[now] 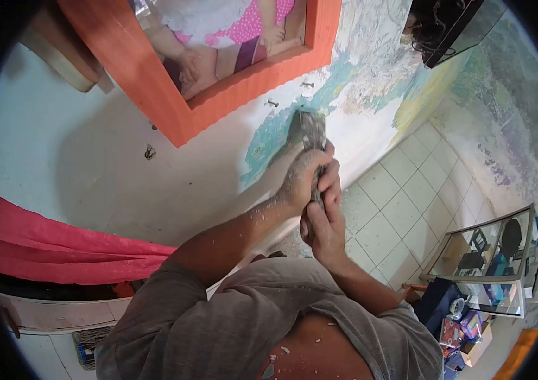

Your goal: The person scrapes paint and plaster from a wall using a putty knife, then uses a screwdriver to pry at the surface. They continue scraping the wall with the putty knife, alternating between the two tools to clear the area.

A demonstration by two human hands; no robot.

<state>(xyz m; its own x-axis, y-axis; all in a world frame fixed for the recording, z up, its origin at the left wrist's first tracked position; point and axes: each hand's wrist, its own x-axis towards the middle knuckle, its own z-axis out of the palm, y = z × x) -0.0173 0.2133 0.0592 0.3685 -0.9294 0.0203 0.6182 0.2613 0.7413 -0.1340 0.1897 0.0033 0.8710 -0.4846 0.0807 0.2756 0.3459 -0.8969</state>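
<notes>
Both my hands are closed round one scraper, whose flat, dusty metal blade (312,128) points up at the wall. My left hand (305,176) grips it just below the blade. Lower on the handle, my right hand (327,227) is wrapped round its end. The blade's tip lies at a patch of exposed turquoise paint (267,144) on the white wall (212,164). White flakes cover both hands and forearms. Most of the handle is hidden by my fingers.
An orange-framed picture (183,120) hangs above my hands, with two screws (272,103) beside it. Pink cloth (72,244) hangs at left. A glass display case (484,253) and several boxes (469,324) stand at right on the tiled floor (402,209). A dark glass-sided object (459,31) is at upper right.
</notes>
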